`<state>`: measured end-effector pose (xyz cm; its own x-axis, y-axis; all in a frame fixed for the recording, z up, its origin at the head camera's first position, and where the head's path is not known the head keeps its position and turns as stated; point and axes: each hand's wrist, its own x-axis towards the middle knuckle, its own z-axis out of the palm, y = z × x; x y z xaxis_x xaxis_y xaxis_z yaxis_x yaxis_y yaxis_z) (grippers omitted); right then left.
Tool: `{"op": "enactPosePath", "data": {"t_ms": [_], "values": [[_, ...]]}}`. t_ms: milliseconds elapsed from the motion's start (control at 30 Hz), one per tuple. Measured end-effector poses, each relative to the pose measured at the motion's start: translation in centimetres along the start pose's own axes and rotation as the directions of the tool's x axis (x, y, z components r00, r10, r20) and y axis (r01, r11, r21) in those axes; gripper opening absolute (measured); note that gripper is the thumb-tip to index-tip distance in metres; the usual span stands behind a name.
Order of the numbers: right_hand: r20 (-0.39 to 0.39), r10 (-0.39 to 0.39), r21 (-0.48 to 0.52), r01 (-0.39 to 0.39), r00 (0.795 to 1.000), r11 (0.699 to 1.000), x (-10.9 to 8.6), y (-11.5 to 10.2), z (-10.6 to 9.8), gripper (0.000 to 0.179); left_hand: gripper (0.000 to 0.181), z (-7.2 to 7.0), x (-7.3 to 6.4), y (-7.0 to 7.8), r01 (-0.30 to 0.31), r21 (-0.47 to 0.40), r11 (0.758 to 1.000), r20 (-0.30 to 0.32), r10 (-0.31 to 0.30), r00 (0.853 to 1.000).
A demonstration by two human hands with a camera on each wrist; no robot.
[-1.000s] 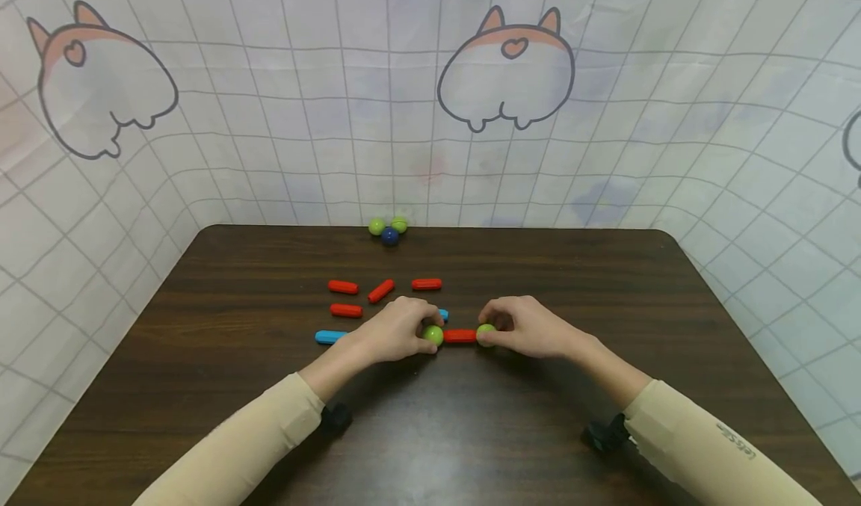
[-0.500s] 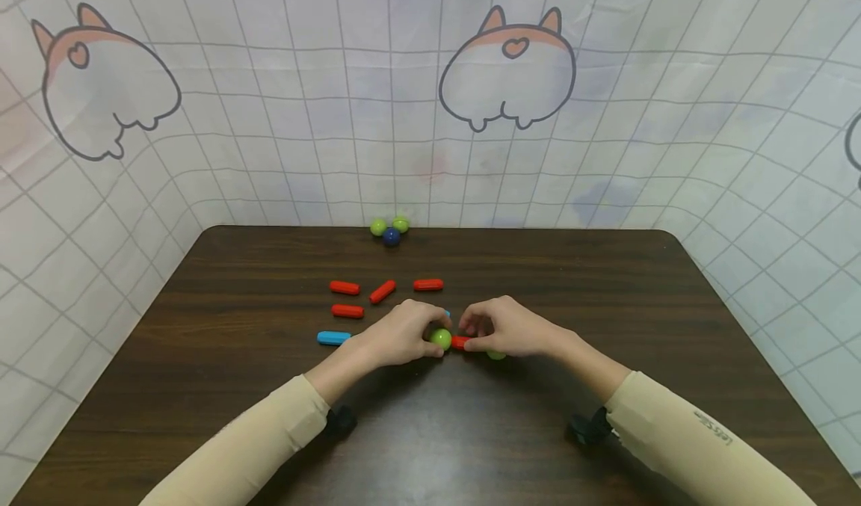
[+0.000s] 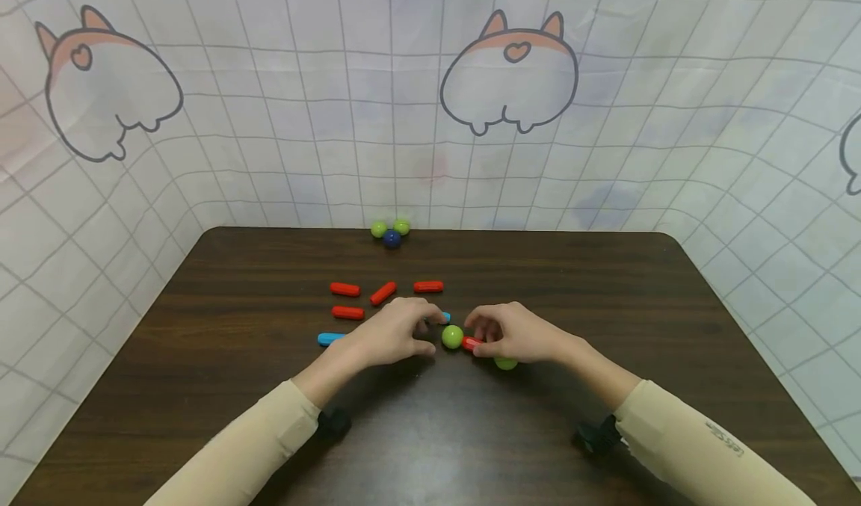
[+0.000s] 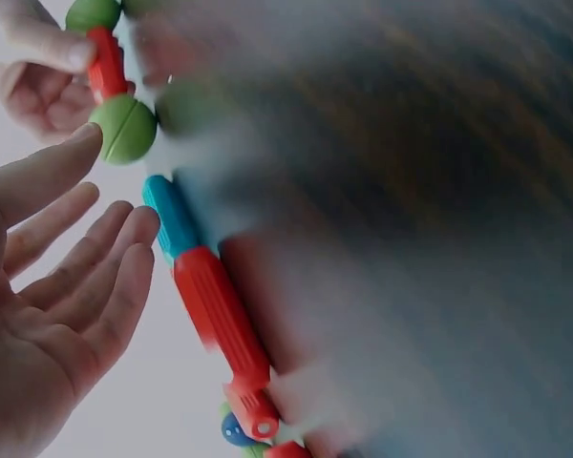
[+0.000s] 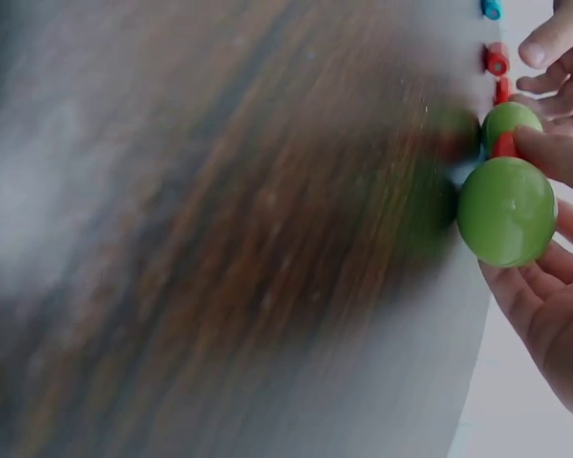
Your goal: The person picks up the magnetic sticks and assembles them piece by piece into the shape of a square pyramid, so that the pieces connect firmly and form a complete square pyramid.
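Note:
My right hand (image 3: 525, 332) pinches a short red rod (image 4: 106, 65) with thumb and fingers. A green ball sits at each end of the rod: the left ball (image 3: 453, 337) shows whole, while the right ball (image 3: 506, 363) is partly covered by the hand. My left hand (image 3: 397, 332) holds nothing; its fingers are spread just left of the left ball. Behind its fingertips a blue rod (image 3: 446, 317) peeks out, mostly hidden. In the right wrist view the near green ball (image 5: 508, 212) lies in front of the right palm.
Several loose red rods, one of them slanted (image 3: 383, 293), lie beyond my left hand. Another blue rod (image 3: 329, 338) lies left of that wrist. Two green balls and a dark blue ball (image 3: 392, 238) sit at the back edge of the dark wooden table (image 3: 572, 267), before a patterned curtain.
My right hand has shifted from the right green ball onto the red rod. My left hand has let go of the left ball. The joined piece has turned, its right end now nearer me.

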<state>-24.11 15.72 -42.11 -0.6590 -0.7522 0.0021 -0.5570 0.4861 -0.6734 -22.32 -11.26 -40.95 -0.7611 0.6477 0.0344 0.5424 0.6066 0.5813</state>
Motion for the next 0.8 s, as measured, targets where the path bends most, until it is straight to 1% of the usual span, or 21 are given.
{"op": "enactPosePath", "data": {"t_ms": [133,267,367,500,667,800], "values": [[-0.006,0.019,-0.004,-0.019,1.0,1.0,-0.6,0.2,-0.3,0.038,0.039,-0.6,-0.3,-0.2,0.015,0.007,1.0,-0.032,-0.014,0.999],[-0.015,0.037,-0.004,-0.037,0.999,0.999,-0.9,0.5,-0.4,0.043,0.034,-0.9,-0.1,-0.6,0.031,0.022,0.999,-0.063,-0.029,0.998],[-0.02,0.045,0.001,-0.045,0.999,0.999,-1.0,0.7,-0.4,0.047,0.031,-0.8,0.2,-0.9,0.06,0.022,0.998,-0.1,-0.058,0.993],[-0.028,0.061,0.016,-0.061,0.998,0.998,-1.1,0.8,-0.4,0.051,0.03,-0.6,0.6,-1.3,0.11,0.014,0.994,-0.141,-0.107,0.984],[-0.045,0.081,0.034,-0.079,0.996,0.996,-1.3,0.8,-0.4,0.054,0.031,-0.4,1.5,-1.6,0.139,0.036,0.99,-0.143,-0.133,0.981],[-0.054,0.106,0.046,-0.103,0.993,0.994,-1.3,0.8,-0.1,0.055,0.03,-0.2,2.2,-1.7,0.135,0.053,0.989,-0.116,-0.128,0.985]]}}
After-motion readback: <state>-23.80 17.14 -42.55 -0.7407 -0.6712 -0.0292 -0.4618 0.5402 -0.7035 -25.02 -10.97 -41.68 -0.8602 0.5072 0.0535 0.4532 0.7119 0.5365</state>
